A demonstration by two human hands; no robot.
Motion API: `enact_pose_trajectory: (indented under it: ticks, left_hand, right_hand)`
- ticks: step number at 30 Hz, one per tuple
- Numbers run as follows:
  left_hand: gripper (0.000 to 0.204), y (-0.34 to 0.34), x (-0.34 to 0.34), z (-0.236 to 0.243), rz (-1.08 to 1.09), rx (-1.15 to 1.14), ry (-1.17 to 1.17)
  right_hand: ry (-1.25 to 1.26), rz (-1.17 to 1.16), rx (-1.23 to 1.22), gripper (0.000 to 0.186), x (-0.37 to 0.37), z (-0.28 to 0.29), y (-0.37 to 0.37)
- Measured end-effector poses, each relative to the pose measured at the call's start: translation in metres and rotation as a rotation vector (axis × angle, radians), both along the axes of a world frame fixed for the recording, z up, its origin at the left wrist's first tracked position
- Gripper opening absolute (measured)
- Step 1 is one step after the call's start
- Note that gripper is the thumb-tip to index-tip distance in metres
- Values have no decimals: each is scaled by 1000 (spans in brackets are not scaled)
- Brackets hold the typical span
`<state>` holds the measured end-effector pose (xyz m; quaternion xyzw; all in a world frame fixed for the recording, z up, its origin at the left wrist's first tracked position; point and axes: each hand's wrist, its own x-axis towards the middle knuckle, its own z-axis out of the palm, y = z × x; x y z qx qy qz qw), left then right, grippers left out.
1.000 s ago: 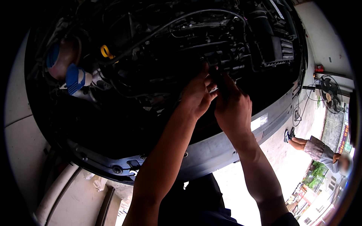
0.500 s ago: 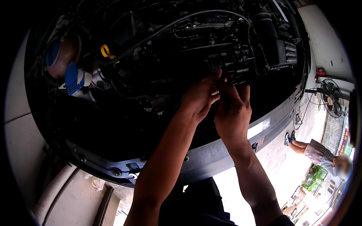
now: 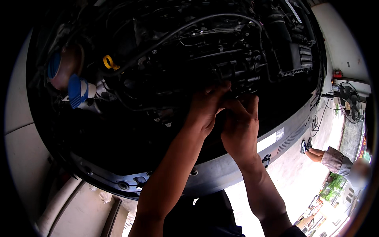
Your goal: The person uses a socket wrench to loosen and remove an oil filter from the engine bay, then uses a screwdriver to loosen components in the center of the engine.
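Note:
My left hand (image 3: 207, 106) and my right hand (image 3: 241, 126) meet deep among dark engine parts (image 3: 233, 69) in an open engine bay. The fingers of both are bent and closed close together; what they grip is hidden in shadow. A yellow dipstick ring (image 3: 109, 62) is up to the left, beside a long black hose (image 3: 177, 27). Further left are a blue cap (image 3: 75, 90) and a reddish-brown reservoir (image 3: 68, 65). A ribbed black housing (image 3: 300, 59) lies to the right.
The car's front panel (image 3: 213, 177) runs along the near edge. At the right are a standing fan (image 3: 347, 100) with cables, a small red object (image 3: 337, 74) by a wall, and a person (image 3: 335, 162) outside on bright pavement. Pale panels (image 3: 75, 205) are at the lower left.
Both hands have moved slightly lower in the view. The fingers of my right hand have bent inward toward my left hand. The person outside sits a little lower and further right.

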<state>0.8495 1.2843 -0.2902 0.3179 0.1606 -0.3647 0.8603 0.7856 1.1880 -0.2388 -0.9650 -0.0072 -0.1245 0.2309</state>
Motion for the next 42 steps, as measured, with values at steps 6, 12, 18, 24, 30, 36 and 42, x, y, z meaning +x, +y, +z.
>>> enact_pose_trajectory:
  ticks: [6,12,18,24,30,36,42]
  left_hand:
    - [17,5,-3,-2,42,-88,21]
    - [22,-1,4,25,-75,209,-59]
    - [22,4,10,19,-117,120,9]
    - [26,16,28,41,-349,620,-284]
    - [37,7,107,28,-373,1510,-1444]
    - [53,-31,157,36,-1163,1675,-1252]
    - [34,-51,172,22,-1541,1853,-1260]
  right_hand:
    - [443,-362,988,34,-6,24,1]
    - [55,-153,300,27,-8,-6,2]
    - [-29,-173,690,29,-10,-7,1]
    - [49,-262,537,28,-4,-13,1]
    - [-11,-239,471,22,-5,-5,6]
    - [177,-402,1107,54,-12,-10,8]
    - [-70,-289,431,49,-7,-18,2]
